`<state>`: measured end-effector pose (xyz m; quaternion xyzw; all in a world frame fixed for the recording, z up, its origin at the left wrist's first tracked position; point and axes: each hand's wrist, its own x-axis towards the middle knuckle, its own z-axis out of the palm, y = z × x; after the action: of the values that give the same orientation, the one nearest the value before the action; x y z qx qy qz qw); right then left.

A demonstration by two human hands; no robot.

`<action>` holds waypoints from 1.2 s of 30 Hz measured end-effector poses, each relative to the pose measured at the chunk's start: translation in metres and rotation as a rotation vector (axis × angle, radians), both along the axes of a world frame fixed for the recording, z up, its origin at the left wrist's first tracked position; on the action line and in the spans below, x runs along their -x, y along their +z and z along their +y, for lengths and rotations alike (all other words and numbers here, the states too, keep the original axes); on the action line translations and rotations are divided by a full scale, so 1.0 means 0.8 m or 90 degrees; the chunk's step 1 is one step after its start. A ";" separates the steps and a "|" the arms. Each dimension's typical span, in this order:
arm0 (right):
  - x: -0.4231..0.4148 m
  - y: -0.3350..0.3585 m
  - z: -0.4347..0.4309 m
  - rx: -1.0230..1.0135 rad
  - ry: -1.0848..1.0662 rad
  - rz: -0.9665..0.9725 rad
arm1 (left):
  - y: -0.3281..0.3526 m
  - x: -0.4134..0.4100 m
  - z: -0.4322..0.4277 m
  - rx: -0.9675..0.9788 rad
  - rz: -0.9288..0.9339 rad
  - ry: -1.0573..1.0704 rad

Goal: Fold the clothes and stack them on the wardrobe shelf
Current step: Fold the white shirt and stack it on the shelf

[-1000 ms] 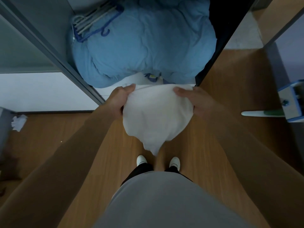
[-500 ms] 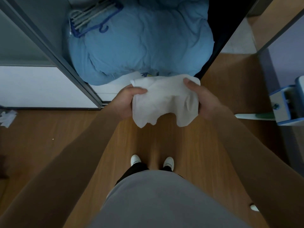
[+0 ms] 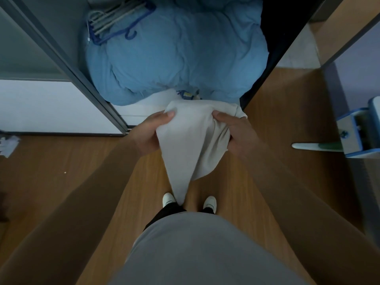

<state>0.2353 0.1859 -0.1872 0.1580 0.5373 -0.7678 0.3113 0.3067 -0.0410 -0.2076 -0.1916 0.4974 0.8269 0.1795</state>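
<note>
Step in hand: most likely folding of the white garment (image 3: 189,145) in the air; not yet stacked.
Place of garment: held up in front of the open wardrobe, above the wooden floor (image 3: 92,171), lower tip hanging toward the shoes (image 3: 169,199).
Left hand (image 3: 153,130): pinching the upper left edge, thumb on top, fingers closed on the cloth.
Right hand (image 3: 238,134): gripping a bunched part of the upper right edge, fingers curled round it.
Next move: probably bringing the edges together into a flat packet, then laying it on the wardrobe shelf (image 3: 139,108); calling for even corners, and little free room seen before the blue duvet (image 3: 176,54).
Garment material: thin, soft, limp; smooth at left, creased under the right hand.
Garment shape: wide at top, narrowing to a point below.
Duvet: puffy, wrinkled, filling most of the shelf; thin hangers (image 3: 117,19) resting on it at the back left.
</note>
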 end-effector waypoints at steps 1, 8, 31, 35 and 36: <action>0.000 0.001 -0.001 -0.007 -0.002 -0.005 | -0.004 -0.002 0.003 0.030 0.020 0.002; 0.006 0.006 0.014 -0.015 0.076 -0.007 | -0.003 0.024 0.018 0.152 -0.035 0.160; 0.012 0.002 0.013 -0.149 0.131 0.077 | 0.032 0.016 0.006 0.437 0.193 -0.132; 0.015 0.005 0.018 -0.149 0.139 0.053 | 0.029 0.025 0.016 0.663 0.260 -0.098; 0.017 0.007 0.020 -0.148 0.137 0.047 | 0.027 0.027 0.017 0.677 0.258 -0.081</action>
<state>0.2220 0.2018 -0.1817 0.1063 0.6475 -0.6679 0.3513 0.2853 -0.0276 -0.1858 -0.0631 0.8801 0.4706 0.0090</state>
